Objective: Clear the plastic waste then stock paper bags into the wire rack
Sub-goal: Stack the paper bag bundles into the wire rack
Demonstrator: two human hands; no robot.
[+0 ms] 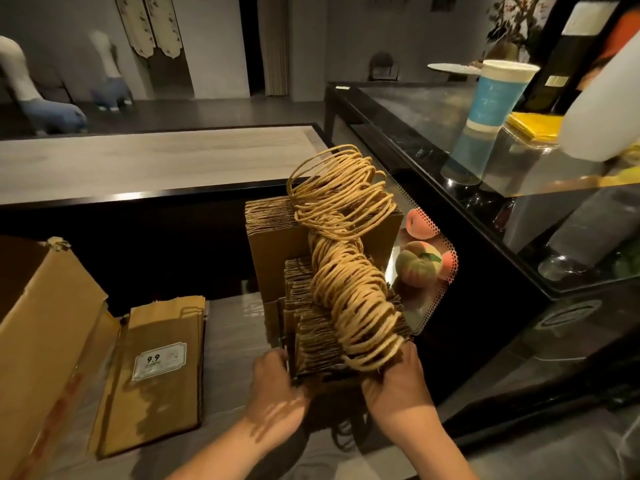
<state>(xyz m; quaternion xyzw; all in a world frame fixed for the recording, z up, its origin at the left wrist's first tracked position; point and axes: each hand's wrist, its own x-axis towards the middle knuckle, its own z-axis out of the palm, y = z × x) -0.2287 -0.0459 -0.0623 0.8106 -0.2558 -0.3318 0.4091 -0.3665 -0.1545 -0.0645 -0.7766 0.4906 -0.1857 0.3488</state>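
While the left hand (277, 386) grips one side of the paper bags (322, 327), the right hand (398, 379) grips the other. Their twine handles (346, 258) bunch above. Left of the bags, a flat bag stack (156, 368) lies on the surface (235, 341).

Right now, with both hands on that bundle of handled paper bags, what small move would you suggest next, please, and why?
Probably ease the bundle of paper bags forward against the taller bags standing behind. The left hand and right hand grip its near end, and its twine handles lean back over that taller stack, so it looks not yet settled.
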